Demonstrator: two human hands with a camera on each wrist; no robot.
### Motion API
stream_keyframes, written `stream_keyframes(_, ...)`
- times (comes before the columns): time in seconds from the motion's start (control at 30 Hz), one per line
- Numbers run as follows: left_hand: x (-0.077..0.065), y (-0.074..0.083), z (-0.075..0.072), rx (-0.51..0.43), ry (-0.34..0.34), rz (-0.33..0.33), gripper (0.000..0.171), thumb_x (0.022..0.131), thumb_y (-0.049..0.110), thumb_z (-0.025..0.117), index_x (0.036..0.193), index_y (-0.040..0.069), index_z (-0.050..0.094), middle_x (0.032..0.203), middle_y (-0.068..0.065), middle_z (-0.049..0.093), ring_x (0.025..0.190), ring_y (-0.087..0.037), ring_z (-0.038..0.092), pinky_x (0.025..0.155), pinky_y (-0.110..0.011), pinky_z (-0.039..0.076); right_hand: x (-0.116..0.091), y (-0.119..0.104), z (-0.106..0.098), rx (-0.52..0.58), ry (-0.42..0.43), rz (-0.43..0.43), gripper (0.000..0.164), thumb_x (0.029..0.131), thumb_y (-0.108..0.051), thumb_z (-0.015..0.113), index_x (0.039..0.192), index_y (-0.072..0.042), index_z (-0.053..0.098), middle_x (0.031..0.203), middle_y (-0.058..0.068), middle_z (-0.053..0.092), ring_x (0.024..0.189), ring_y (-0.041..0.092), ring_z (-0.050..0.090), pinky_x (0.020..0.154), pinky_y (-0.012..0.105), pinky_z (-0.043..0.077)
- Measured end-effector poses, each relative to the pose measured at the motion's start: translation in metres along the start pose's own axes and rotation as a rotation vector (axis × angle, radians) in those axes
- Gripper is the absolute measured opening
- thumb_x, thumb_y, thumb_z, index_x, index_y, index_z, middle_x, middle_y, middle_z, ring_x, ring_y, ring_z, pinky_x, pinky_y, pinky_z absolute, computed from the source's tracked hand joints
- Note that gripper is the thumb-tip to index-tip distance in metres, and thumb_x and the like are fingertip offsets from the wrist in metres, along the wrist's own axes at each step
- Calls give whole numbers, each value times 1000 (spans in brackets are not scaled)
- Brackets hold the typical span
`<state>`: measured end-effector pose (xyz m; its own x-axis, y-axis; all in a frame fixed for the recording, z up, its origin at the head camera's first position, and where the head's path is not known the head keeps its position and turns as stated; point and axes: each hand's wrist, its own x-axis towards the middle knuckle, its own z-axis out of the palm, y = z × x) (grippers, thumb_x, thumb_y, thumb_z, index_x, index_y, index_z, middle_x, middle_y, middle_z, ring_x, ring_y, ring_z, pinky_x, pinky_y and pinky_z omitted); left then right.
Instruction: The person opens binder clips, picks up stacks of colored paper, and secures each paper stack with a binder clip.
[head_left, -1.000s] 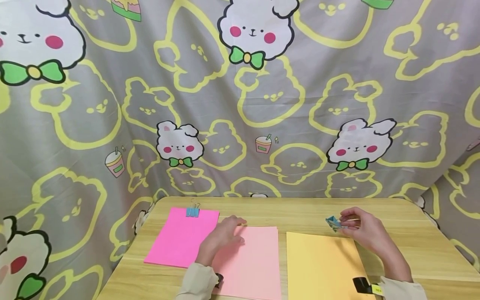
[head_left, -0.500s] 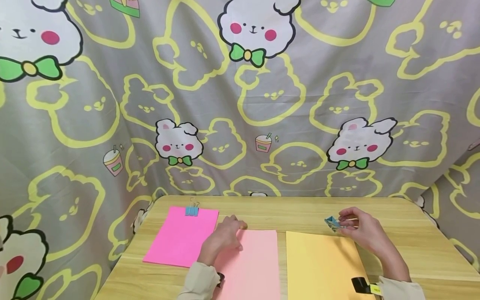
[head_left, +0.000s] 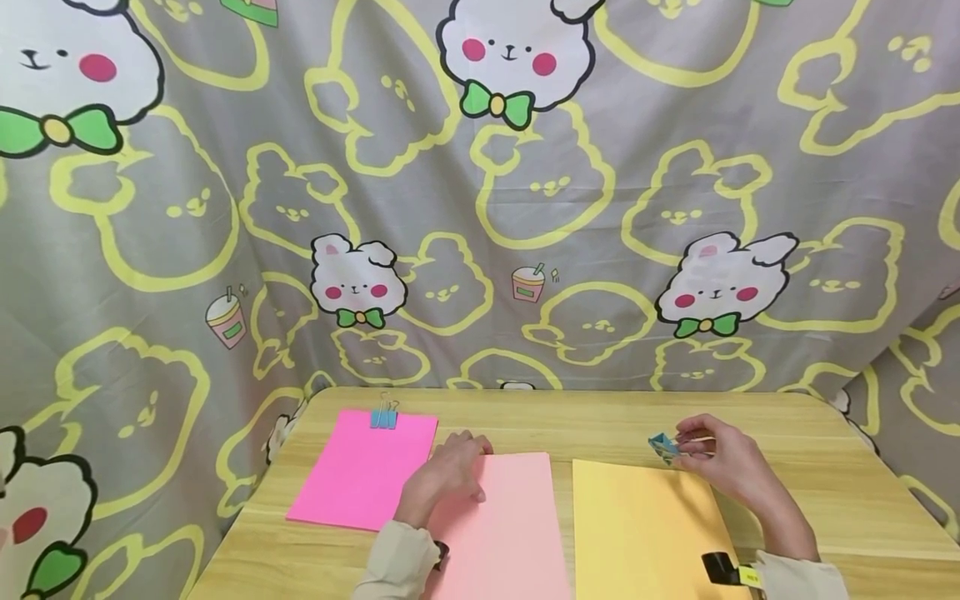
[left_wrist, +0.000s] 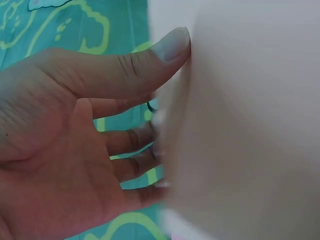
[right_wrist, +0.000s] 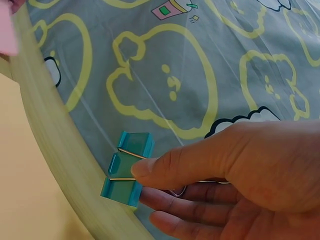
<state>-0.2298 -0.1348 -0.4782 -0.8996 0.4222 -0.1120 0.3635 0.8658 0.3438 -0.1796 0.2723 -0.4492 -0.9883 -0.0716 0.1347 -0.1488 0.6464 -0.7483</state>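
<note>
My left hand (head_left: 448, 471) grips the left edge of a pale pink paper stack (head_left: 506, 521) near its far corner. In the left wrist view the thumb lies on the edge of the paper (left_wrist: 260, 125) and the fingertips disappear behind it. My right hand (head_left: 716, 454) pinches a blue binder clip (head_left: 663, 447) by its wire handles, above the far right corner of a yellow paper stack (head_left: 637, 525). The right wrist view shows the thumb pressed on the handles of the clip (right_wrist: 125, 170), its blue body pointing away from the fingers.
A bright pink paper stack (head_left: 363, 475) lies at the left, with another blue binder clip (head_left: 384, 418) on its far edge. All sits on a wooden table (head_left: 570, 417). A patterned grey curtain (head_left: 450, 208) hangs behind and beside it.
My left hand's fingers and thumb have closed on the pale pink paper's edge, and the stack has shifted and turned slightly. The right hand holds the binder clip almost still.
</note>
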Motion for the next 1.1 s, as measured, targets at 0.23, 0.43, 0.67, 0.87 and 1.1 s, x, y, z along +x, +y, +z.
stream_keyframes(0.23,-1,8,-5,29,-7,15,58,68,12,95,120,10,69,108,-2,61,101,-23,58,88,-42,51,3,5,3,13,-12,-18,44,84,-1,81,120,10,59,106,18,70,95,33,71,69,25,56)
stream_keyframes(0.43,1,14,-7,17,-5,9,42,69,8,94,106,11,72,99,2,69,98,-21,62,82,-37,52,1,5,2,10,-15,-11,43,84,-2,81,120,9,59,106,18,70,95,33,71,69,25,56)
stream_keyframes(0.67,-2,16,-11,-23,6,80,30,79,-5,82,81,16,60,72,7,47,71,-12,41,63,-29,36,0,6,3,12,-22,4,44,85,-3,81,120,9,59,105,15,71,94,31,71,69,25,56)
stream_keyframes(0.87,-7,0,-22,-112,53,175,23,89,-7,70,93,11,57,77,0,53,67,-11,45,63,-28,39,0,6,3,15,-26,5,44,85,-4,81,121,8,59,106,16,71,95,31,71,69,25,56)
stream_keyframes(1.1,-16,-26,-45,-410,111,124,57,92,-5,67,147,-4,51,125,-19,67,73,-14,59,66,-32,52,0,5,4,5,-18,-12,42,85,-4,81,119,7,59,107,16,70,95,32,71,70,25,55)
